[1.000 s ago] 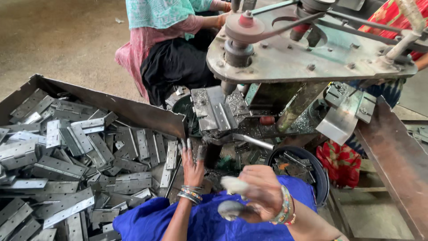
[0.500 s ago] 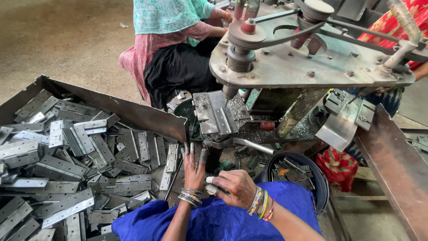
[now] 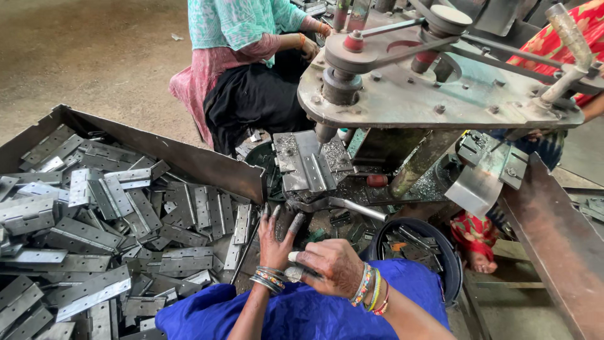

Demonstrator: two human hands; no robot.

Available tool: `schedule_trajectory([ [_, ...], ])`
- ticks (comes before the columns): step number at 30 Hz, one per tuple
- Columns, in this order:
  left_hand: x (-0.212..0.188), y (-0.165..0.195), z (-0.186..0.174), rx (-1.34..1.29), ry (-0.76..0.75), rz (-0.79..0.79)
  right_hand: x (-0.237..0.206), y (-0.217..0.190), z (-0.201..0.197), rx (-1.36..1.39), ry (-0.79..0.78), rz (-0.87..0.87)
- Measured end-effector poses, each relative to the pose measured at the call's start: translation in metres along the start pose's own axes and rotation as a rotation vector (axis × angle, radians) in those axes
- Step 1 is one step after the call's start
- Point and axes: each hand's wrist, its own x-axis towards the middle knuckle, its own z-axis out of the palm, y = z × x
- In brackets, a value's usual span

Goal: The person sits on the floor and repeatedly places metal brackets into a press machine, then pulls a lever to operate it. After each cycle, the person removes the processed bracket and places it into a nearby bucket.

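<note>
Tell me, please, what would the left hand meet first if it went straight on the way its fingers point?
Most likely the grey lever bar lying across just beyond the left hand, with the hinge under the press behind it. Depth is hard to judge from one view, so the hand might pass under the bar.

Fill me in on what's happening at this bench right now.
A person in blue sits at a metal drilling machine with a hinge clamped under its bit. Their left hand is spread flat just below the fixture, while the right hand reaches across to the left wrist and its bangles; neither hand holds a hinge. A large tray heaped with metal hinges lies to the left, and a dark bucket sits to the right. Another person crouches beyond the machine.
</note>
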Motion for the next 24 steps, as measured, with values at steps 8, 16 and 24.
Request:
schedule_trajectory([
  [8, -0.003, 0.018, -0.007, -0.020, 0.001, 0.007, 0.001, -0.016, -0.037, 0.032, 0.178, 0.046],
  [16, -0.005, 0.006, -0.005, 0.021, 0.059, 0.067, -0.023, 0.012, -0.005, -0.118, 0.063, 0.193],
  [24, -0.014, 0.002, 0.004, 0.018, 0.051, 0.025, -0.083, 0.132, 0.024, -0.580, -0.524, 0.871],
])
